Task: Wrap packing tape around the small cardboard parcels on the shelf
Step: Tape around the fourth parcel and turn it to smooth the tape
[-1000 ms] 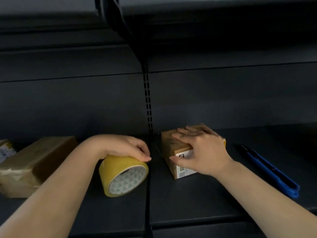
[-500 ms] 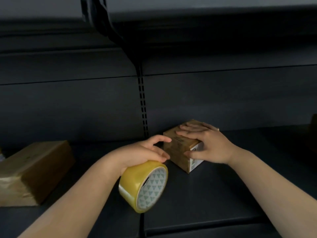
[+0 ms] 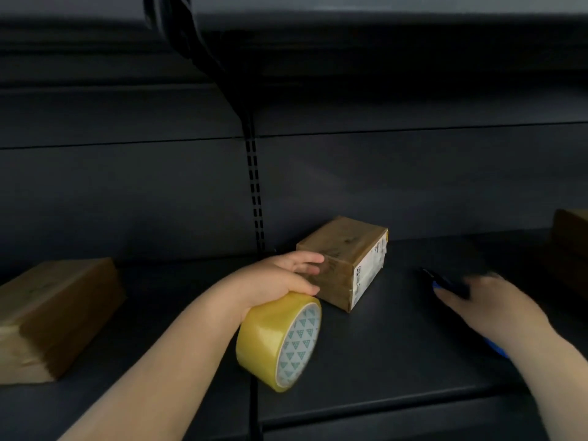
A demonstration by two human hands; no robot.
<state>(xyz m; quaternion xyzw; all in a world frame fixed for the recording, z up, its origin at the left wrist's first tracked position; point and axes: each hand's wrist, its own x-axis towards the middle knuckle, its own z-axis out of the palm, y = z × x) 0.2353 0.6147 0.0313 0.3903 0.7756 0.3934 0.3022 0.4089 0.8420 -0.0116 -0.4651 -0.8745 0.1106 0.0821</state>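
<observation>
The small parcel (image 3: 343,262) looks partly taped and uncut: the left hand (image 3: 280,278) grips the tape roll (image 3: 276,342) beside it, while the blurred right hand (image 3: 486,307) reaches, fingers loose, over the blue cutter (image 3: 445,283).

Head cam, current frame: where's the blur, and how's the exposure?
Head view: the right hand is smeared by motion blur, and the blue and black tool under it is barely readable. Head view: the left hand, the tape roll and the small parcel are fairly sharp. Head view: dim overall, dark shelf, a soft sheen on the tape, straight lines bowed by the wide lens.
</observation>
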